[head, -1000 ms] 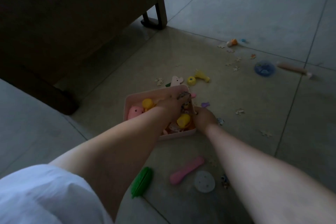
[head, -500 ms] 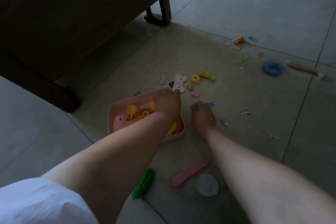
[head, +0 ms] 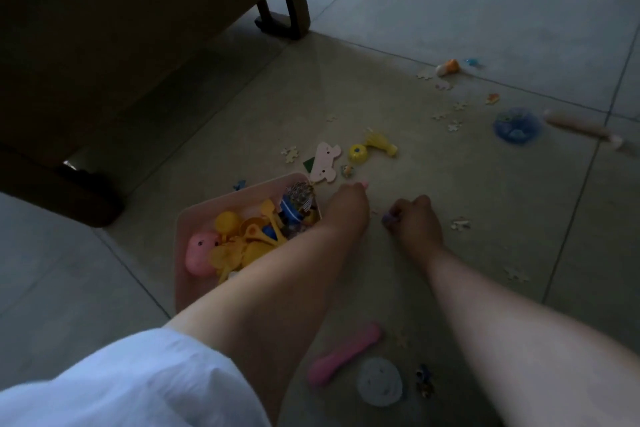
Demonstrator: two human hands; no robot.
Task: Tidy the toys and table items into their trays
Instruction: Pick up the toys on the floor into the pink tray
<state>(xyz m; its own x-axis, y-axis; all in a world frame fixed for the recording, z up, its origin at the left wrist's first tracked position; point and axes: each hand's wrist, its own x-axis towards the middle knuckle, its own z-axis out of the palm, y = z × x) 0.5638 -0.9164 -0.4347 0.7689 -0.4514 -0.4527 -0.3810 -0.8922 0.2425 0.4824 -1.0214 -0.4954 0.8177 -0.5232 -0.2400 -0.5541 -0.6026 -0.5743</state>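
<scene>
The pink tray (head: pixel 242 199) sits on the floor (head: pixel 450 246), full of toys. Just right of its far corner, the left hand (head: pixel 348 206) reaches down, fingers seemingly on a pink piece (head: pixel 363 185); their spread is unclear. Further right, the right hand (head: pixel 414 218) pinches a purple piece (head: pixel 388 218), bare tile beyond.

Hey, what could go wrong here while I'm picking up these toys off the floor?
1. The tray is already heaped, so further toys may spill over its rim.
2. The pale puzzle pieces hardly stand out on the dim floor and could be missed.
3. The rolling pin and blue dish lie far off, easy to forget.
</scene>
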